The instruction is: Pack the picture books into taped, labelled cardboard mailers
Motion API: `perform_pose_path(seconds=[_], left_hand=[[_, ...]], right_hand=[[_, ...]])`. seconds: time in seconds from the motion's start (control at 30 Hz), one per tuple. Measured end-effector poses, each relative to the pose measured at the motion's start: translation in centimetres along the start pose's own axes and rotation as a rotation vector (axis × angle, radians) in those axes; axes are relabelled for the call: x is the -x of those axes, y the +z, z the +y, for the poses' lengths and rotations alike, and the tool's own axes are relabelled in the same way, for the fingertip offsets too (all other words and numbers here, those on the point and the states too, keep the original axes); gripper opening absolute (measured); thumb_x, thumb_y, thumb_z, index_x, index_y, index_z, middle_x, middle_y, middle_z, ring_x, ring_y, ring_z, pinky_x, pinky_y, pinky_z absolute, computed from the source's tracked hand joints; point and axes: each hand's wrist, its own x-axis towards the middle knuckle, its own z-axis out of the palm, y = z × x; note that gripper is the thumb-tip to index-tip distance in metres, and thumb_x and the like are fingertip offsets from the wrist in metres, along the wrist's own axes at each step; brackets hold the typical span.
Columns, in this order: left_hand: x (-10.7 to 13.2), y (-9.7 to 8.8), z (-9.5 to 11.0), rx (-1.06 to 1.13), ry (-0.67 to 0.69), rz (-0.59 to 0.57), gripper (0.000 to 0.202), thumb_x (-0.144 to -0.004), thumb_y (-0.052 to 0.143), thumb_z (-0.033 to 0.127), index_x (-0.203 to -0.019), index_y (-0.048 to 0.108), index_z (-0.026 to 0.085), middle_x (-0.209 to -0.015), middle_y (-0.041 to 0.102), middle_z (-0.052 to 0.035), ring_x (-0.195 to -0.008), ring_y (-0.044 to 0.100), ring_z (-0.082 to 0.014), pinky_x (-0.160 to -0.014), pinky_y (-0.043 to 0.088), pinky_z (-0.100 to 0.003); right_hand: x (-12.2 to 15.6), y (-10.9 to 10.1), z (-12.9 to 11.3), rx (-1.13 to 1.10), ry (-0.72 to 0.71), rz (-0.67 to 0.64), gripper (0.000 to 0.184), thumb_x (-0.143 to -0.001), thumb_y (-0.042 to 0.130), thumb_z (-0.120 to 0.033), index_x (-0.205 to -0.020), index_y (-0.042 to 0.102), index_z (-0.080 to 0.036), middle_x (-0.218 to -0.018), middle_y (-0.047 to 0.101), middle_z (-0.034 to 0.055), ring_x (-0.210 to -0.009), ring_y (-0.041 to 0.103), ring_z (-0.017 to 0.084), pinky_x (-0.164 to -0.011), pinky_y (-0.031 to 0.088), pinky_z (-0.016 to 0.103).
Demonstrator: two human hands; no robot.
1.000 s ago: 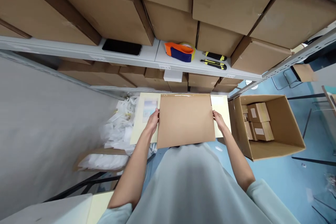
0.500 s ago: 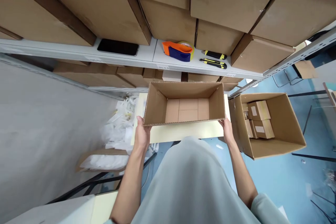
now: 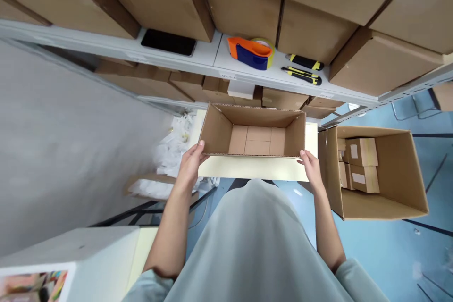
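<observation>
An open-topped cardboard box [image 3: 258, 114] with nothing inside sits over the pale table [image 3: 247, 167] in front of me. Its left front corner is gripped by my left hand [image 3: 191, 160], thumb on the rim and fingers curled at the outer wall. At the opposite front corner, my right hand [image 3: 310, 165] pinches the box, thumb up by the rim and fingers behind it, partly hidden. The box's open side faces up toward me, and flap seams show on its bottom.
Above, a grey shelf [image 3: 208, 58] carries a phone [image 3: 168, 42], an orange-and-blue tape dispenser [image 3: 249, 53], two utility knives [image 3: 303, 75] and stacked cartons [image 3: 244, 4]. To the right stands a large open carton [image 3: 399, 165] holding several small boxes. White packing material [image 3: 173, 146] lies on the left.
The view has shifted, so the shelf appears higher and more to the right. Both hands still hold the box at its front corners, and its front edge sits slightly higher in view.
</observation>
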Motion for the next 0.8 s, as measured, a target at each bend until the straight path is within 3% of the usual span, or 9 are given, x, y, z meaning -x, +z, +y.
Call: perform_pose_path(seconds=[0.2,0.33,0.4,0.47,0.53,0.57,0.6,0.73,0.8], left_hand=[[-1.2,-1.1,-0.9,0.114,-0.067,0.0,0.058,-0.097,0.073,0.063,-0.127,0.074,0.013,-0.124,0.08,-0.0184,-0.119,0.078,-0.0318,-0.113,0.059,-0.051],[-1.3,-2.2,-1.7,0.176,-0.121,-0.055,0.066,-0.097,0.069,0.069,-0.132,0.072,0.013,-0.125,0.079,-0.0192,-0.122,0.076,-0.0328,-0.113,0.06,-0.05],[-0.6,-3.2,-1.8,0.122,-0.042,-0.167,0.069,-0.091,0.078,0.069,-0.132,0.075,0.014,-0.13,0.079,-0.0182,-0.13,0.072,-0.034,-0.117,0.056,-0.047],[-0.2,-4.7,-1.8,0.054,0.036,-0.316,0.073,-0.084,0.086,0.068,-0.135,0.076,0.018,-0.138,0.077,-0.0166,-0.138,0.068,-0.0354,-0.12,0.053,-0.044],[-0.8,-6.7,-2.1,0.023,0.077,-0.407,0.074,-0.084,0.087,0.067,-0.141,0.075,0.022,-0.144,0.074,-0.0155,-0.142,0.065,-0.0355,-0.122,0.051,-0.043],[-1.7,-7.8,-2.5,0.023,0.085,-0.4,0.072,-0.086,0.084,0.068,-0.142,0.074,0.023,-0.146,0.073,-0.0156,-0.142,0.065,-0.0352,-0.122,0.051,-0.043],[-3.1,-8.9,-3.0,0.021,0.083,-0.354,0.068,-0.09,0.08,0.068,-0.141,0.075,0.023,-0.146,0.073,-0.0161,-0.14,0.066,-0.0349,-0.122,0.051,-0.044],[-11.4,-12.5,-6.4,-0.172,0.008,-0.001,0.056,-0.094,0.077,0.054,-0.135,0.071,0.016,-0.144,0.071,-0.0218,-0.136,0.068,-0.0377,-0.12,0.05,-0.051],[-15.9,-13.4,-8.0,-0.286,-0.012,0.061,0.062,-0.091,0.079,0.046,-0.141,0.064,0.013,-0.151,0.064,-0.0267,-0.143,0.061,-0.042,-0.123,0.044,-0.056]], right_hand=[[0.3,-2.2,0.0,0.001,-0.014,-0.101,0.057,-0.096,0.067,-0.076,-0.071,0.055,-0.026,-0.081,0.05,0.001,-0.083,0.054,0.021,-0.106,0.066,0.05],[1.3,-1.7,-0.7,0.135,0.029,-0.07,0.057,-0.097,0.064,-0.079,-0.075,0.058,-0.026,-0.084,0.06,0.0023,-0.09,0.065,0.024,-0.115,0.061,0.057],[2.7,-0.5,-2.1,0.294,-0.026,0.063,0.054,-0.097,0.063,-0.078,-0.091,0.069,-0.024,-0.104,0.071,0.0079,-0.111,0.07,0.031,-0.121,0.053,0.062],[4.9,1.6,-4.2,0.424,-0.195,0.342,0.055,-0.099,0.063,-0.072,-0.117,0.074,-0.021,-0.13,0.072,0.0143,-0.131,0.066,0.036,-0.123,0.049,0.064],[7.7,4.9,-6.5,0.456,-0.393,0.541,0.051,-0.103,0.063,-0.062,-0.132,0.072,-0.021,-0.14,0.07,0.0165,-0.136,0.065,0.036,-0.12,0.051,0.062],[9.2,7.0,-7.4,0.446,-0.454,0.512,0.046,-0.105,0.062,-0.057,-0.134,0.073,-0.023,-0.139,0.071,0.0159,-0.134,0.066,0.035,-0.118,0.053,0.06],[10.5,9.6,-7.8,0.422,-0.473,0.392,0.04,-0.106,0.062,-0.054,-0.134,0.074,-0.026,-0.135,0.073,0.0145,-0.132,0.068,0.034,-0.115,0.055,0.058],[11.6,23.3,-4.6,0.328,-0.259,-0.509,0.044,-0.102,0.068,-0.057,-0.14,0.073,-0.035,-0.136,0.075,0.0107,-0.129,0.071,0.034,-0.109,0.061,0.053],[8.9,31.0,-0.9,0.279,-0.106,-0.634,0.051,-0.099,0.069,-0.06,-0.142,0.07,-0.033,-0.141,0.073,0.0106,-0.126,0.073,0.033,-0.106,0.063,0.051]])
